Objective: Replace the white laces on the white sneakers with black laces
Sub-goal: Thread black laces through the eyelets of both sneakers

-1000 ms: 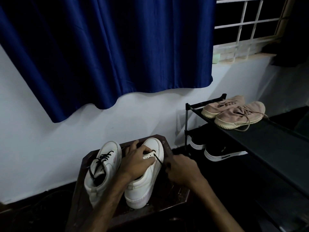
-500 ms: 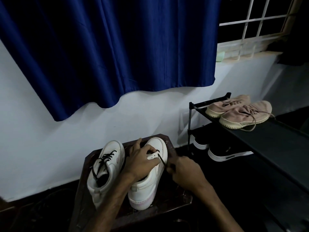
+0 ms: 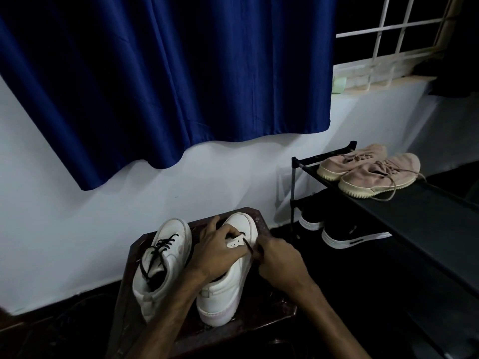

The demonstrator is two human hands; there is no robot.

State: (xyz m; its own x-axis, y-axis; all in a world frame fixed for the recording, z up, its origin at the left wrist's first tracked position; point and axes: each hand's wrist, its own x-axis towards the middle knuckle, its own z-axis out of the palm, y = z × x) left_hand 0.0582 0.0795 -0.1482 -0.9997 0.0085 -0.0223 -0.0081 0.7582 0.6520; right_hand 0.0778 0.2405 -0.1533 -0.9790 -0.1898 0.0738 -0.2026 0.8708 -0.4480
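Two white sneakers stand on a dark wooden stool [image 3: 272,317]. The left sneaker [image 3: 160,263] carries a black lace through its eyelets. My left hand [image 3: 217,250] lies over the top of the right sneaker [image 3: 225,296] and grips its eyelet flap. A black lace [image 3: 247,245] runs from that flap toward my right hand [image 3: 281,263], which pinches the lace just right of the shoe. The lace's far end is hidden under my fingers.
A black shoe rack [image 3: 425,216] stands to the right, with pink sneakers [image 3: 373,172] on top and black shoes [image 3: 347,234] beneath. A blue curtain [image 3: 166,81] hangs on the white wall behind. The floor around is dark.
The view has shifted slightly, and both hands stay on the right sneaker. My right hand has crept a little closer to the eyelet flap with the lace.
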